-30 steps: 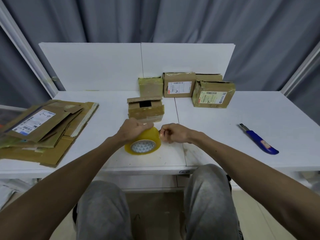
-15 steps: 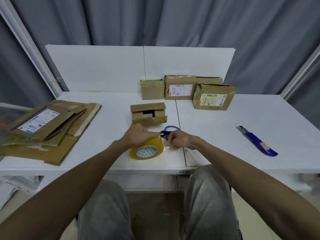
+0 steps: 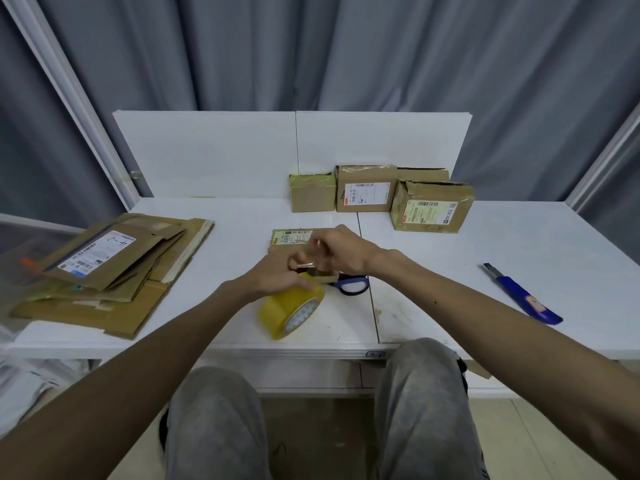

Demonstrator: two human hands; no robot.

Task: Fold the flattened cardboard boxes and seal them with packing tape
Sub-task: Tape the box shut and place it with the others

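Gripping the yellow tape roll [image 3: 292, 311] at frame centre, the left hand [image 3: 273, 277] curls over its top; the right hand [image 3: 343, 252] pinches the tape end [image 3: 306, 263] just above, over the small box [image 3: 289, 237].

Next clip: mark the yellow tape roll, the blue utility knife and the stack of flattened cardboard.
Yellow roll of packing tape [image 3: 277, 309]: head view, its outer yellow band.
Blue-handled utility knife [image 3: 516, 289]: head view, middle of the handle.
Stack of flattened brown cardboard boxes [image 3: 149, 244]: head view, top sheet beside its label.
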